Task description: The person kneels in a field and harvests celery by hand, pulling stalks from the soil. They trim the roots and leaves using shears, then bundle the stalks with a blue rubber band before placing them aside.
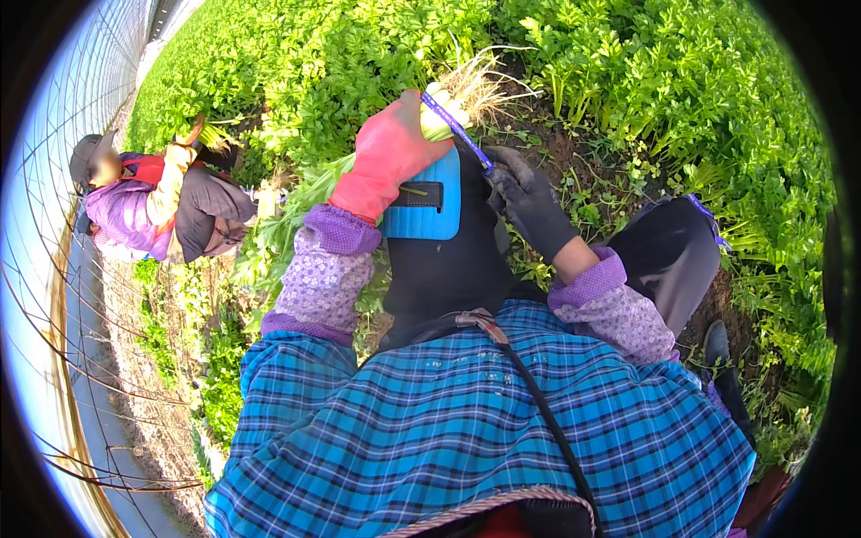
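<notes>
My left hand (387, 155), in a pink-red rubber glove, is closed around a bunch of celery (442, 116) just below its pale roots (481, 87). The leafy tops (289, 232) hang behind my wrist toward the left. A purple printed tie strip (457, 128) lies across the stalks by my left fingers, its writing too small to matter. My right hand (531, 198), in a dark work glove, pinches the strip's free end beside my thigh. On that thigh, under my left hand, rests a blue pad (424, 228) with a black patch (418, 195).
Dense celery plants (679, 81) grow ahead and to the right, with bare soil (585, 168) between. More purple strips (707, 218) sit by my right knee. At left, another person (141, 195) crouches holding celery, near the greenhouse frame (54, 269).
</notes>
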Motion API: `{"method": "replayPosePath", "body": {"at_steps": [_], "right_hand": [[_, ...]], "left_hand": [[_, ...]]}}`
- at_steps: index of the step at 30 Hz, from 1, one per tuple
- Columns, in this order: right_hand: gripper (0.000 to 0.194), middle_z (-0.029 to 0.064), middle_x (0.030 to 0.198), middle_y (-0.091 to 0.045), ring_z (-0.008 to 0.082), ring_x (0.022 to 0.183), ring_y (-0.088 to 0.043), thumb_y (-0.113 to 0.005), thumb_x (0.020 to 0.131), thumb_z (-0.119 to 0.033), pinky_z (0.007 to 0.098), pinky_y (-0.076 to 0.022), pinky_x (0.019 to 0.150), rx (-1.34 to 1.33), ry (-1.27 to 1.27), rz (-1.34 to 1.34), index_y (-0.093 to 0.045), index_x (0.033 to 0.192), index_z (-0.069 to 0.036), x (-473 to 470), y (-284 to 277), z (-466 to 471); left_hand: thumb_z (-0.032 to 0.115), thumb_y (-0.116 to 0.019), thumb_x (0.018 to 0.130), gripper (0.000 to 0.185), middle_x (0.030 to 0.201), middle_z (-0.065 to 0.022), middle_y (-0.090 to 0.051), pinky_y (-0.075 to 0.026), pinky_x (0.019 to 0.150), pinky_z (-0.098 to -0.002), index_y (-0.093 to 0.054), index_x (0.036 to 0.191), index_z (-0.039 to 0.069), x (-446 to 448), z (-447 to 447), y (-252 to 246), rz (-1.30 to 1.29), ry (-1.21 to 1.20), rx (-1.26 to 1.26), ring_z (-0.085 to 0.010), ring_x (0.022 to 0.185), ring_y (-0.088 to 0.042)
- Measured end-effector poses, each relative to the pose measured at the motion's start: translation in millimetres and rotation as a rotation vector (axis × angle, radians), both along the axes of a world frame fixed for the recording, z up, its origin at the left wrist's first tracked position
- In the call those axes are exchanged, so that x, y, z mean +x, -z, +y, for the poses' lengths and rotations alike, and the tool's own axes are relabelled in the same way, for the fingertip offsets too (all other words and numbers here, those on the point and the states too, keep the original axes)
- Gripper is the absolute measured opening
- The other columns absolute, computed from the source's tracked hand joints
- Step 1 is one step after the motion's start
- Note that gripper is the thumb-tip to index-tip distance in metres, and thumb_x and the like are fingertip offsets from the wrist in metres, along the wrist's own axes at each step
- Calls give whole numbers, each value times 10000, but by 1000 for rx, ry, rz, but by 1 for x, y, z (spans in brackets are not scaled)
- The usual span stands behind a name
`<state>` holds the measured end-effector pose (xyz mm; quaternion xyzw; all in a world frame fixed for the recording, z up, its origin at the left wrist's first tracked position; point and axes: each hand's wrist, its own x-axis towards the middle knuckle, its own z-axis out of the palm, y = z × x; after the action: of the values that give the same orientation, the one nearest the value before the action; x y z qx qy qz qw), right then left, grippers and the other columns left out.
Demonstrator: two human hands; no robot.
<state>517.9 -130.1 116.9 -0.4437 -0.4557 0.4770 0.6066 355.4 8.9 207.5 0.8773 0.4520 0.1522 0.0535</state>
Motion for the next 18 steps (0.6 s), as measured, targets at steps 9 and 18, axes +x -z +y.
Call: {"method": "replayPosePath", "body": {"at_steps": [9,18], "right_hand": [[325,44,900,-617,113,757,-584,-602,1021,-255,300,-491,688,262,-111,-110,-556,1215,2,32,-46,44],[315,152,1178,-703,318,1044,-685,-583,1023,-219,433,-524,883,112,-21,-496,-564,1218,28,20,-67,71]], "left_hand": [[351,-841,769,634,1042,-92,-692,-555,827,-337,-601,1223,-20,0,26,-54,-365,452,-1215,-197,893,-691],[157,-917,690,717,1172,-92,-695,-527,938,-333,-575,1300,2,9,-7,-52,-272,70,-199,-156,1054,-649]]}}
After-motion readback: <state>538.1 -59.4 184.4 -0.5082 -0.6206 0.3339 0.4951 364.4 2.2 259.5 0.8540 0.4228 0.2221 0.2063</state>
